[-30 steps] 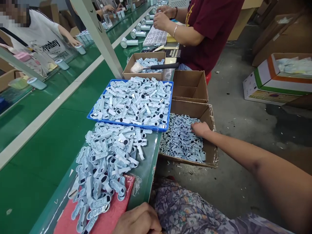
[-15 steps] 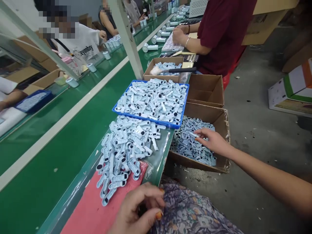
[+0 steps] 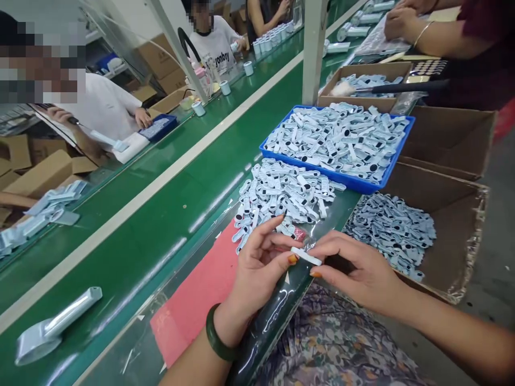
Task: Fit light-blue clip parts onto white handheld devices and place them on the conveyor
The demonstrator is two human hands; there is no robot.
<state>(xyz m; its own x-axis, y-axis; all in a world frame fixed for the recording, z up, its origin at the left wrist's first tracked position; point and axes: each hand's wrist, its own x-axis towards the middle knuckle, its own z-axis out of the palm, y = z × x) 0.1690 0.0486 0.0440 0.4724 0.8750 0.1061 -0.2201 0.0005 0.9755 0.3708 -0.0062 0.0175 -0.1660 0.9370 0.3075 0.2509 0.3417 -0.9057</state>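
Left hand (image 3: 257, 262) and right hand (image 3: 362, 273) narrowed on opposite ends of small pale piece (image 3: 306, 256), apparently for steady support; piece held above tabletop (image 3: 338, 215) edge. Similar pieces (image 3: 281, 187) heaped beside blue tray (image 3: 362, 185), presumably for easy reach.

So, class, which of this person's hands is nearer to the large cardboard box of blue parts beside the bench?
Right. The right hand is close to the near left side of the cardboard box; the left hand is farther left, beyond the right hand.

1 shiny device (image 3: 55, 325) on grn belt (image 3: 164, 222), wht post (image 3: 314, 53), blk-handled brush (image 3: 396, 87)
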